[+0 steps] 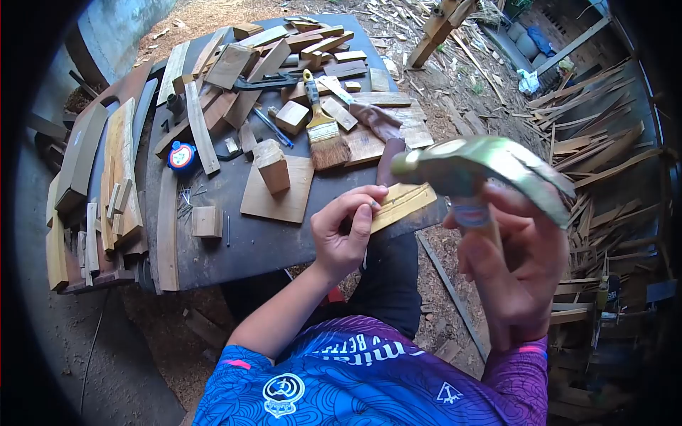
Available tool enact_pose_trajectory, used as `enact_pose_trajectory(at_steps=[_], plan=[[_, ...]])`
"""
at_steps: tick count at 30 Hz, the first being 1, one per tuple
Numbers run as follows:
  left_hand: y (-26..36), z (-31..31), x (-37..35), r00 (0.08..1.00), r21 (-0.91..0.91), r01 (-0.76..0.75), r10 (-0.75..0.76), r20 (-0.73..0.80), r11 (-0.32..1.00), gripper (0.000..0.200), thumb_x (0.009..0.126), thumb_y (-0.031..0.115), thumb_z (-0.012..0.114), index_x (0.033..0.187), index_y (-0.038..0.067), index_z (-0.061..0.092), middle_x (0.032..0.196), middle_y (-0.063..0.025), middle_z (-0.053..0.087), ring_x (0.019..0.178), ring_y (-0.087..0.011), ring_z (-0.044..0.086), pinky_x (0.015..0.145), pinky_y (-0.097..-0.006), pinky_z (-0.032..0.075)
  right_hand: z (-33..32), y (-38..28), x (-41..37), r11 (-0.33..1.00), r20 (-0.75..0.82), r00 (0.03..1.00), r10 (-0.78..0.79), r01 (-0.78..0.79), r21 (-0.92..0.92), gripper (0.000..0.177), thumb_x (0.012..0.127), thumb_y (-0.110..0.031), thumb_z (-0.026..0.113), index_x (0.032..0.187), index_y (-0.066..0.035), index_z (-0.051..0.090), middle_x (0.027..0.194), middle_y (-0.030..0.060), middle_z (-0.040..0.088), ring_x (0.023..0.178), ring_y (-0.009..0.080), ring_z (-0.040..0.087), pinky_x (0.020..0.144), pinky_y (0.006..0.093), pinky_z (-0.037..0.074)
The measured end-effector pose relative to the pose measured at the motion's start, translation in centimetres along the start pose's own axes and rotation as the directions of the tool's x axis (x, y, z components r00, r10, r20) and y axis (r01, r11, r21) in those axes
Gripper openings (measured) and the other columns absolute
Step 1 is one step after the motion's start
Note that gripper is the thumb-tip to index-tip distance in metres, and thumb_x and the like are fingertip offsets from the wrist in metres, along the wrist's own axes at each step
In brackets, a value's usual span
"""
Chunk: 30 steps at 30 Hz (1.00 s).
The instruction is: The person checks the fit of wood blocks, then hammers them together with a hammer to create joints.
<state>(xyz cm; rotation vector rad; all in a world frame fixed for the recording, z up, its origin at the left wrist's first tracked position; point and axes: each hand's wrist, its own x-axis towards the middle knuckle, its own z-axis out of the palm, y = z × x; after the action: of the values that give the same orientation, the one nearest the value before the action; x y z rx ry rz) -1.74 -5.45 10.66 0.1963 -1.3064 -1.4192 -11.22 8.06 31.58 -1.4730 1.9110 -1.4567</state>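
In the head view, my right hand (515,263) grips a claw hammer (455,167) by the handle just under its head. The hammer is raised, slightly blurred, with its claw pointing right. My left hand (341,234) is closed in a pinch, thumb against forefinger, at the left end of a thin yellowish wood piece (406,206) near the table's front edge. A tiny greyish glint shows at the fingertips, too small to name. Left of that hand, an upright wood block (272,167) stands on a flat square board (291,192).
On the dark table (241,248) lie a paintbrush (325,135), a blue tape measure (182,156), loose nails (186,202), a small wood cube (207,222) and a pen (273,128). Wood offcuts (249,64) pile at the back. Wood strips (604,156) cover the ground at right.
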Motion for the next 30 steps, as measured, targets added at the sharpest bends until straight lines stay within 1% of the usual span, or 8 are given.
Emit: enact_pose_trajectory(at_steps=[1, 3, 6, 11, 17, 23, 26, 30], plan=[[0.0, -0.1, 0.0, 1.0, -0.003, 0.009, -0.009, -0.002, 1.0, 0.015, 0.106, 0.009, 0.066, 0.107, -0.004, 0.074, 0.117, -0.0168, 0.079, 0.094, -0.0143, 0.072, 0.084, -0.0282, 0.058, 0.2, 0.5, -0.1, 1.0, 0.011, 1.0, -0.007, 0.007, -0.005, 0.05, 0.098, -0.004, 0.073, 0.142, 0.008, 0.051, 0.094, 0.02, 0.08, 0.096, 0.0239, 0.082, 0.077, 0.0336, 0.063], [-0.1, -0.3, -0.4, 0.997, 0.014, 0.074, -0.074, 0.004, 0.997, 0.016, 0.107, 0.01, 0.065, 0.109, -0.004, 0.074, 0.117, -0.0169, 0.079, 0.1, -0.0149, 0.073, 0.088, -0.029, 0.058, -0.5, 0.9, 1.6, 0.976, 0.353, 0.933, 0.07, 0.01, -0.22, 0.044, 0.098, -0.003, 0.072, 0.138, 0.003, 0.053, 0.093, 0.0209, 0.079, 0.086, 0.0283, 0.083, 0.071, 0.0354, 0.061], [-0.8, -0.5, -0.3, 0.999, -0.013, 0.023, -0.022, 0.044, 1.0, 0.018, 0.107, 0.012, 0.066, 0.114, -0.003, 0.074, 0.12, -0.0167, 0.078, 0.102, -0.016, 0.073, 0.088, -0.0291, 0.057, 0.0, 1.7, 1.5, 0.984, 0.335, 0.936, 0.107, -0.051, -0.172, 0.044, 0.098, -0.003, 0.072, 0.137, 0.002, 0.052, 0.096, 0.0216, 0.079, 0.089, 0.0306, 0.083, 0.069, 0.0358, 0.06], [0.3, -0.4, -0.5, 0.991, 0.04, 0.126, -0.127, 0.032, 0.991, 0.065, 0.087, 0.033, 0.096, 0.136, 0.001, 0.066, 0.123, -0.0158, 0.078, 0.112, -0.0218, 0.077, 0.097, -0.0367, 0.061, 0.1, 1.9, 1.2, 0.992, 0.317, 0.943, 0.104, -0.074, -0.105, 0.049, 0.098, -0.001, 0.072, 0.14, 0.003, 0.048, 0.103, 0.022, 0.081, 0.097, 0.0323, 0.082, 0.074, 0.0349, 0.062], [-1.1, -2.6, -1.0, 0.965, 0.194, 0.112, -0.153, 0.213, 0.975, 0.068, 0.085, 0.03, 0.097, 0.137, 0.001, 0.065, 0.125, -0.0158, 0.077, 0.116, -0.0226, 0.076, 0.098, -0.0372, 0.061, -0.1, 1.6, 0.9, 0.985, 0.296, 0.94, 0.168, -0.152, -0.078, 0.054, 0.097, 0.0, 0.072, 0.145, 0.004, 0.047, 0.106, 0.0228, 0.081, 0.099, 0.0318, 0.082, 0.076, 0.0342, 0.062], [0.8, -0.9, 0.2, 0.988, -0.041, 0.128, -0.124, 0.09, 0.991, 0.062, 0.09, 0.026, 0.093, 0.139, 0.001, 0.066, 0.131, -0.0165, 0.076, 0.119, -0.0218, 0.075, 0.101, -0.0368, 0.06, 0.0, 1.9, 0.6, 0.987, 0.286, 0.946, 0.15, -0.129, -0.091, 0.047, 0.098, 0.0, 0.072, 0.139, 0.004, 0.05, 0.106, 0.0227, 0.081, 0.1, 0.0311, 0.082, 0.077, 0.0333, 0.061], [0.2, -2.4, 0.3, 0.966, 0.116, 0.091, -0.116, 0.233, 0.989, 0.071, 0.092, 0.018, 0.092, 0.148, -0.007, 0.056, 0.125, -0.0146, 0.074, 0.115, -0.0189, 0.072, 0.103, -0.0346, 0.058, 0.1, 2.0, 0.6, 0.985, 0.285, 0.943, 0.173, -0.16, -0.07, 0.046, 0.098, 0.0, 0.072, 0.138, 0.004, 0.051, 0.107, 0.0229, 0.08, 0.101, 0.0304, 0.081, 0.079, 0.0333, 0.062], [0.2, -2.5, 0.1, 0.965, 0.14, 0.079, -0.111, 0.236, 0.987, 0.069, 0.092, 0.018, 0.092, 0.145, -0.008, 0.057, 0.125, -0.0148, 0.074, 0.116, -0.0182, 0.072, 0.102, -0.0339, 0.058, 0.0, 1.7, 0.4, 0.987, 0.282, 0.946, 0.158, -0.144, -0.068, 0.048, 0.098, 0.0, 0.072, 0.141, 0.005, 0.05, 0.109, 0.0233, 0.08, 0.104, 0.0277, 0.08, 0.081, 0.0332, 0.063]])
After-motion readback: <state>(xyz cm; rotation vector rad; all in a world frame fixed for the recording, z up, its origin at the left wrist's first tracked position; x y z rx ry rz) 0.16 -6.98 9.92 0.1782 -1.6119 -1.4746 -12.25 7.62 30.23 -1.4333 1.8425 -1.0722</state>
